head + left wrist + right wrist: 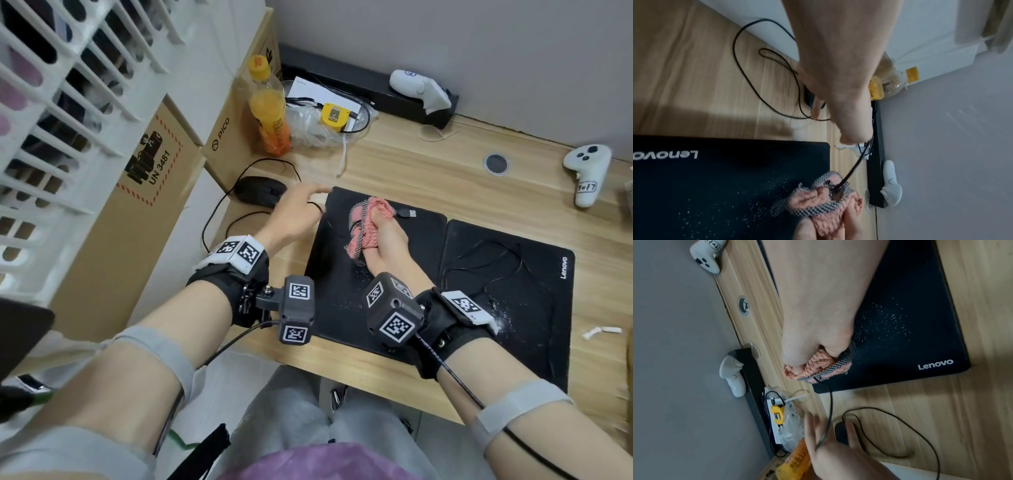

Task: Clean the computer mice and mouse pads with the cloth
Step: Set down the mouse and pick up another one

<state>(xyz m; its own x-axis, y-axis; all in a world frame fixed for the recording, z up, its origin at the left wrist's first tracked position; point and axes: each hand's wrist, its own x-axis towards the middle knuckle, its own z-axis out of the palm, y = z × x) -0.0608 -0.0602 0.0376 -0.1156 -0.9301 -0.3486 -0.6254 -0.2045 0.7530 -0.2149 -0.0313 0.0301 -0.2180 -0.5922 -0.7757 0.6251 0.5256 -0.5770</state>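
Observation:
Two black mouse pads lie side by side on the wooden desk, the left pad [334,294] and the right pad [534,308], both dusted with white specks. My right hand [387,240] grips a bunched pink cloth [368,214] and presses it on the far end of the left pad [910,337]. A black wired mouse [260,190] sits on the desk left of that pad. My left hand [298,209] hovers beside the mouse with straight fingers. The mouse cable [851,172] runs from that hand to under the cloth [818,199]. Its USB plug [407,213] pokes out past the cloth.
An orange drink bottle [267,109], cardboard boxes [137,212], a plastic bag and a yellow tape measure [335,116] crowd the far left. Two white controllers [421,90] [587,171] lie by the wall. A thin cable [496,263] loops over the right pad.

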